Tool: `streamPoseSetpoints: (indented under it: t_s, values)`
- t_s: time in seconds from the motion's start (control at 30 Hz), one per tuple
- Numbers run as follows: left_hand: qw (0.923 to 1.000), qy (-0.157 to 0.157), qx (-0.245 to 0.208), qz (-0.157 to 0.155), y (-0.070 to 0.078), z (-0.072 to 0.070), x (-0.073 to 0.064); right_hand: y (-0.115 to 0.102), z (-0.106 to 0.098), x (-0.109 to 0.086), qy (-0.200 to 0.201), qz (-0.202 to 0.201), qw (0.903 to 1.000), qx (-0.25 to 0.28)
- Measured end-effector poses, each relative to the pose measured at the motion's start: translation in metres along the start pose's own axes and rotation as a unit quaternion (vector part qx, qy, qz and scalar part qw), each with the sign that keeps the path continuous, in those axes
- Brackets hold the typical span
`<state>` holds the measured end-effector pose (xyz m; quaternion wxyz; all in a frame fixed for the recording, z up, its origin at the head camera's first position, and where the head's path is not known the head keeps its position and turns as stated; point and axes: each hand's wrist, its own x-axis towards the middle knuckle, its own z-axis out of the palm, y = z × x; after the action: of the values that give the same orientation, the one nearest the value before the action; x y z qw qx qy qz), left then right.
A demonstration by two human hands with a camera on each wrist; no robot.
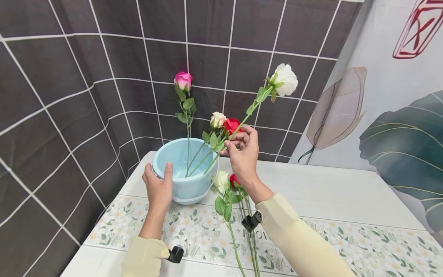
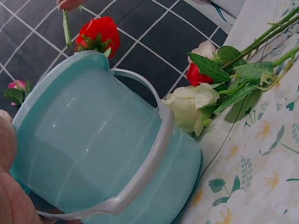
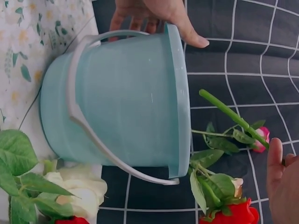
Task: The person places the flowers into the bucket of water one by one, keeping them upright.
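pinching white rose's stem [image 1: 245, 120], right grip [image 1: 243, 154] sits below bloom [image 1: 285, 79], left grip [image 1: 159, 188] clasping bucket [image 1: 188, 188].

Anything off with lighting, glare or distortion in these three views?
Head view: brightly lit, the held white rose nearly washed out; left wrist view: dimmer, with small glints on the bucket and a soft shadow under the leaves on the flowered tabletop; right wrist view: grid lines on the dark backdrop curve, whether from lens or loose cloth I can't tell.
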<state>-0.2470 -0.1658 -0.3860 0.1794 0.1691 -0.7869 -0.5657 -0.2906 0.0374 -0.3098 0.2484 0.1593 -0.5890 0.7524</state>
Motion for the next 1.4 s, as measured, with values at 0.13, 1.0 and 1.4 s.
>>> streamPoseSetpoints:
  t_s: [0.13, 1.0, 1.4]
  values:
    - [1.0, 0.001, 0.002, 0.0, 0.0, 0.0, 0.0, 0.002, 0.004, 0.002, 0.012, -0.006, 0.9999, 0.006]
    - [1.0, 0.003, 0.002, 0.006, 0.002, 0.0, -0.001, 0.014, 0.02, 0.003, -0.011, 0.027, 0.9959, -0.086]
    - [1.0, 0.0, 0.001, 0.007, 0.002, 0.0, -0.001, 0.01, 0.026, -0.006, -0.038, 0.029, 0.9899, -0.133]
